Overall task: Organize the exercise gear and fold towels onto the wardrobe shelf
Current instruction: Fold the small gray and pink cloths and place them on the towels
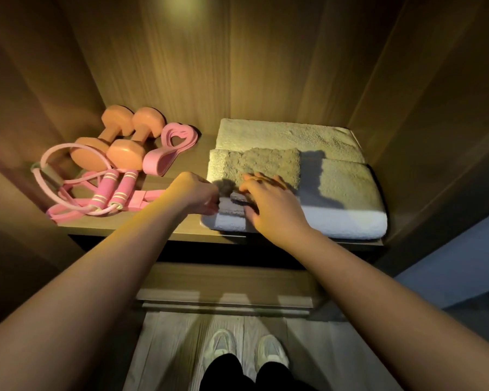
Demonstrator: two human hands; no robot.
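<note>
Looking into a wooden wardrobe [266, 66] and down onto its shelf [153, 224], crossing the middle of the frame. Finding, on the shelf's right half, a large folded back towel [288, 136] against the rear wall and a large front towel [345, 193] touching it and reaching the shelf's front lip. Working at centre frame on a small towel [266, 165], folded and sitting on the left part of the front towel. Pressing the right hand [268, 204] flat on its near edge, fingers [254, 179] straight and spread apart. Holding the left hand [195, 193] at the small towel's near left corner, fingers curled and pinching the shadowed cloth there. Seeing the exercise gear grouped on the shelf's left half, at the left of the frame: a pink ring [47, 159] nearest the left wall, two orange dumbbells [116, 139] side by side toward the back and lying over the ring, a pink jump rope [116, 190] with both handles together in front of the dumbbells, and pink resistance bands [164, 159] just right of the dumbbells, with a heart-shaped loop at the back. Standing in pale shoes [246, 351] at bottom centre.
</note>
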